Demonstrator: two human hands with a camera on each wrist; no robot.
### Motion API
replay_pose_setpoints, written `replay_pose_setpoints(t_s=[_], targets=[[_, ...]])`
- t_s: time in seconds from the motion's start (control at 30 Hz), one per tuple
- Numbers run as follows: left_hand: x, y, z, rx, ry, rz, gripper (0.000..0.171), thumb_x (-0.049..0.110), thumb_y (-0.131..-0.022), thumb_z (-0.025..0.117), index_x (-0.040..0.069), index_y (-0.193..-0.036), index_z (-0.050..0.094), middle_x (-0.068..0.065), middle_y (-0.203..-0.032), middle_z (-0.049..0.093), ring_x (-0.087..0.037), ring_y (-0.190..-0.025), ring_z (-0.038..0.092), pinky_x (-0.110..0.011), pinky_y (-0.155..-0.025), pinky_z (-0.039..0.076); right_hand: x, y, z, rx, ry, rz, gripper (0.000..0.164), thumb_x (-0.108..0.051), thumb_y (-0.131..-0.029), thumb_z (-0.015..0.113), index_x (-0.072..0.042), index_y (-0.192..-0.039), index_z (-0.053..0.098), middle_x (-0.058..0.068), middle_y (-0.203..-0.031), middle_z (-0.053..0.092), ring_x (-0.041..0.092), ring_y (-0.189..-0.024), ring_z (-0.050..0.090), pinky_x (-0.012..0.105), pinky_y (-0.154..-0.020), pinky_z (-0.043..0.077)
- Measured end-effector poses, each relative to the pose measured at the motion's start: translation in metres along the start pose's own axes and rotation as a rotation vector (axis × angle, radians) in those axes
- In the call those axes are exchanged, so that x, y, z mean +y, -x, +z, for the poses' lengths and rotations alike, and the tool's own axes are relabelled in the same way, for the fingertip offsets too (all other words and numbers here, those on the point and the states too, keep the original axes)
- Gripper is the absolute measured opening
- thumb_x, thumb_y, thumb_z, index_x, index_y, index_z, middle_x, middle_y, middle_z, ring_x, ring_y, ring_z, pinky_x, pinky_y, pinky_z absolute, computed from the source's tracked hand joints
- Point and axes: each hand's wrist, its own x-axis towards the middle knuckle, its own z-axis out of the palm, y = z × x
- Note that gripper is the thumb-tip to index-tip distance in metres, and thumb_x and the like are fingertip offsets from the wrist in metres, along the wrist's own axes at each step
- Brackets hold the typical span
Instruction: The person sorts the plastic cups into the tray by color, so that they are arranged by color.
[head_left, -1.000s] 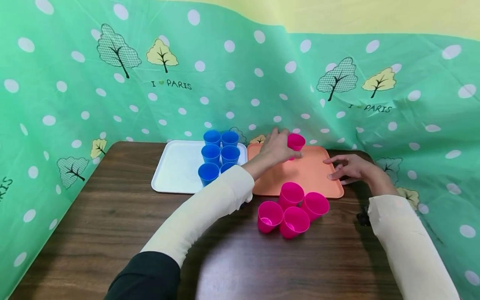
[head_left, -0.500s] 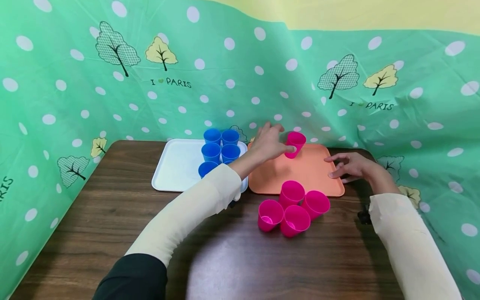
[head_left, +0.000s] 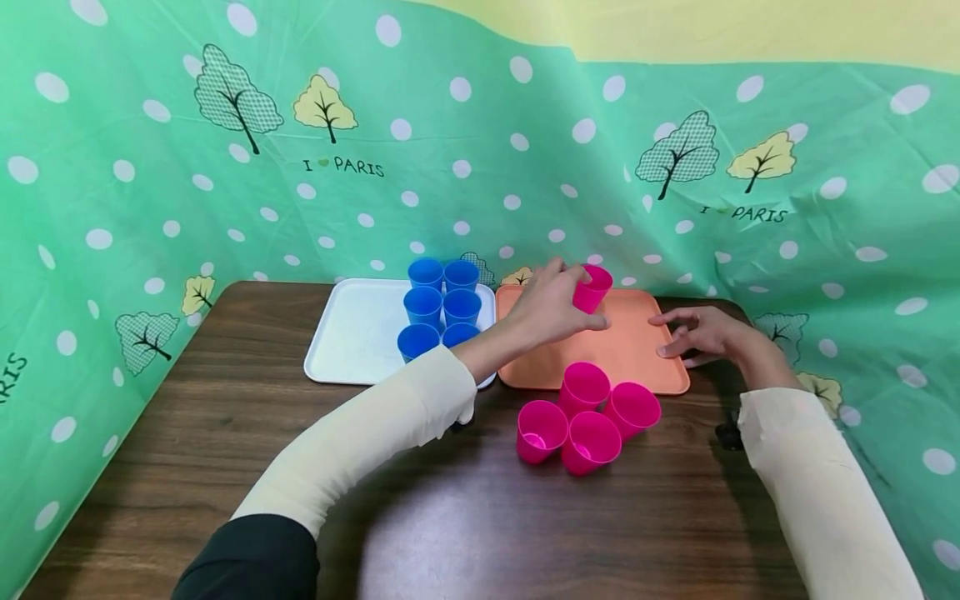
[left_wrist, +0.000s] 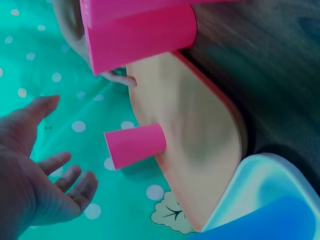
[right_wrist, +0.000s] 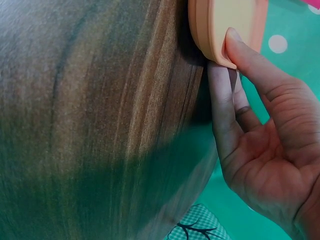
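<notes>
In the head view my left hand is at the pink cup standing at the back of the orange tray. The left wrist view shows this hand with thumb and fingers spread, a gap between it and the cup. My right hand grips the tray's right edge; in the right wrist view the thumb of that hand lies on the rim of the tray, fingers beneath. Several pink cups stand grouped before the tray.
A white tray adjoins the orange tray's left side, with several blue cups in two columns on its right half. A green dotted cloth hangs behind the wooden table.
My left hand moves back left off the pink cup, then comes in to it again. The cup stays at the tray's back. My right hand keeps its hold on the tray edge.
</notes>
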Motion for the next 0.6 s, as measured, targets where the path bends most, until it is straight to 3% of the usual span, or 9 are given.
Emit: replay_pose_setpoints(t_s=[0.2, 0.4, 0.6], targets=[[0.005, 0.007, 0.000, -0.104, 0.039, 0.046, 0.065, 0.055, -0.092, 0.089, 0.016, -0.141, 0.071, -0.001, -0.138, 0.064, -0.015, -0.126, 0.058, -0.027, -0.089, 0.059, 0.000, 0.001, 0.000, 0.001, -0.005, 0.000, 0.080, -0.022, -0.102, 0.086, -0.001, -0.168, 0.046, 0.003, -0.096, 0.065, 0.020, -0.088, 0.074, 0.040, -0.084, 0.072], [0.007, 0.015, 0.000, -0.223, 0.050, 0.063, 0.065, 0.054, -0.092, 0.091, 0.018, -0.142, 0.071, 0.000, -0.138, 0.065, -0.012, -0.123, 0.062, -0.027, -0.093, 0.061, -0.001, 0.002, 0.001, 0.000, -0.019, 0.002, 0.080, -0.021, -0.102, 0.087, -0.001, -0.168, 0.046, 0.002, -0.095, 0.064, 0.020, -0.087, 0.074, 0.039, -0.083, 0.072], [0.006, 0.020, 0.000, -0.322, 0.078, 0.099, 0.061, 0.050, -0.091, 0.092, 0.014, -0.137, 0.075, 0.002, -0.126, 0.075, -0.012, -0.116, 0.066, -0.022, -0.084, 0.060, 0.000, 0.001, 0.000, 0.002, -0.008, 0.001, 0.082, -0.022, -0.101, 0.088, -0.001, -0.168, 0.046, 0.001, -0.094, 0.063, 0.020, -0.088, 0.072, 0.040, -0.084, 0.072]])
